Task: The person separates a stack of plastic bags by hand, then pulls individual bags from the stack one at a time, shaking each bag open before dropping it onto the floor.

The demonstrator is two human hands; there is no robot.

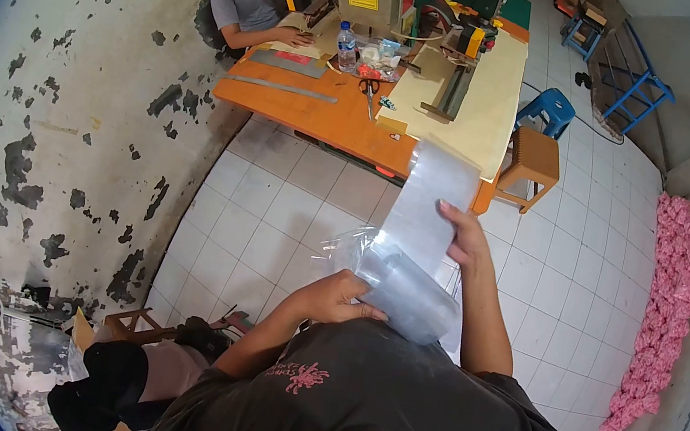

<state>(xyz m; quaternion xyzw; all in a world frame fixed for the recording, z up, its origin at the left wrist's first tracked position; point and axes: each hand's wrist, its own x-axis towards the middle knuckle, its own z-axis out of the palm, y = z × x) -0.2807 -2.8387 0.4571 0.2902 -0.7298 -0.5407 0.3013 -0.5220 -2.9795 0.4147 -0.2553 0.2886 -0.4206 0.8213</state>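
A roll of clear plastic film (411, 295) lies across the front of my body, with a loose length of film (432, 202) stretching from it up to the table's front edge. My left hand (339, 298) grips the left end of the roll, its fingers curled at the edge. Crinkled film sticks out just above that hand. On the other side, my right hand (464, 235) holds the right edge of the loose length between thumb and fingers.
Ahead stands an orange table (349, 127) with scissors (369, 99), a bottle (347, 48) and machines. A co-worker (256, 2) sits at its left. Stools (532, 159) stand right; pink bundles (658, 316) line the right wall.
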